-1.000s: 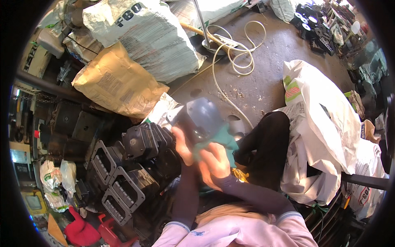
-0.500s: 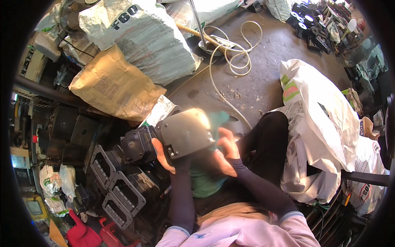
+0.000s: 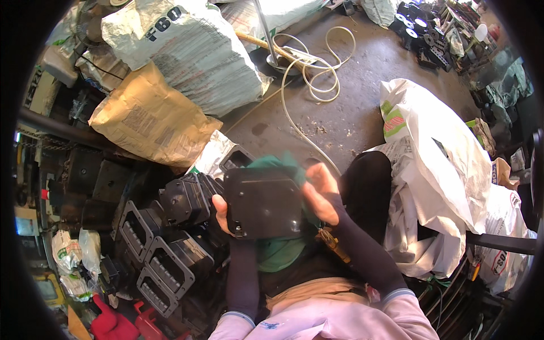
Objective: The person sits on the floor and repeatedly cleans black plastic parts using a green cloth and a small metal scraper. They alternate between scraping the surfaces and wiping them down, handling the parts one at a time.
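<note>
A black rectangular plastic housing [image 3: 266, 203] is held up over my lap, its flat face with small screws or studs toward me. My left hand [image 3: 222, 215] grips its left edge, the thumb in front and the other fingers hidden behind. At the opposite edge my right hand [image 3: 321, 198] is curled and slightly blurred by motion. A green cloth [image 3: 276, 162] shows behind the housing's top and runs to my right fingers, which seem closed on it. More green fabric [image 3: 280, 256] lies in my lap below. A yellow-handled tool [image 3: 334, 245] shows beside my right forearm.
Several black open-framed housings [image 3: 164, 266] are stacked at my left. Beyond them stand a brown paper sack [image 3: 150, 116] and a large white sack [image 3: 192, 62]. A pale hose [image 3: 286, 107] coils on the floor [image 3: 385, 56]. White sacks [image 3: 442, 170] stand at my right.
The housing has tilted so its face is squarer to me and has dropped slightly. The green cloth has shifted left behind its top edge. My right hand has moved slightly right and up.
</note>
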